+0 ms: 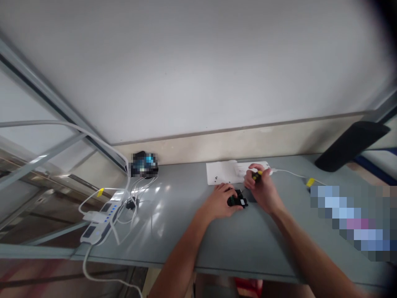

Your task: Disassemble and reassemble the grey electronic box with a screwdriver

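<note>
On the grey table (173, 223), my left hand (221, 201) is closed around the left side of a small black device (238, 199), which lies flat and shows a white label. Close to its right, my right hand (259, 186) grips a yellow and black screwdriver (257, 176), its handle up and its thin shaft slanting down toward the device. The tip is too small to make out. Behind my left hand lies a white paper (218, 170) with several tiny dark pieces (216, 178) on it. A dark block (252, 197) sits partly under my right hand.
A white power strip (101, 225) with cables stands at the left edge, and a dark pixelated object (143, 164) is behind it. A white cable (291, 172) runs right from a white box (267, 166). At the right are a black cylinder (350, 147) and a pixelated area.
</note>
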Available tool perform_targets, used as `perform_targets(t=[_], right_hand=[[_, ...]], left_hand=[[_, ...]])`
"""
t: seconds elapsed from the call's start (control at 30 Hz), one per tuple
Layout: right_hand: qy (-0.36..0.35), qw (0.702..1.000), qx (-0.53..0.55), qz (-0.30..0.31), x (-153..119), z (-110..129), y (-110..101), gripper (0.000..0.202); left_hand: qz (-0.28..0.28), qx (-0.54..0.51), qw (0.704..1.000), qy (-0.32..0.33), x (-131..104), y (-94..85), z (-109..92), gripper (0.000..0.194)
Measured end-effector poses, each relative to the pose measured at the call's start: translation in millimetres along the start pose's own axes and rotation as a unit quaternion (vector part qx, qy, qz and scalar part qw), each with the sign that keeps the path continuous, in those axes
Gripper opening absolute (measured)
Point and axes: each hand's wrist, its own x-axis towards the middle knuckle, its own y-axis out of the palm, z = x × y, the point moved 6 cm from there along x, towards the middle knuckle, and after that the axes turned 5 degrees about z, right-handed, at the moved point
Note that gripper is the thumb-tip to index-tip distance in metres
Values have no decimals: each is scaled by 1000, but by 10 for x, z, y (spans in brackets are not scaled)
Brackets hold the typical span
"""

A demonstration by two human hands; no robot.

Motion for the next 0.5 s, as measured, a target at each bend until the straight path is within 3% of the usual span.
perform_targets(t=[0.4,0.5], right_hand=[[-10,1000,-13,0,-22,-1,-29,24],[-8,1000,-4,13,-13,-4,9,32]], left_hand=[[3,-2,1000,-12,3,-8,-9,34],[8,-1,1000,-13,3,-10,-20,35]])
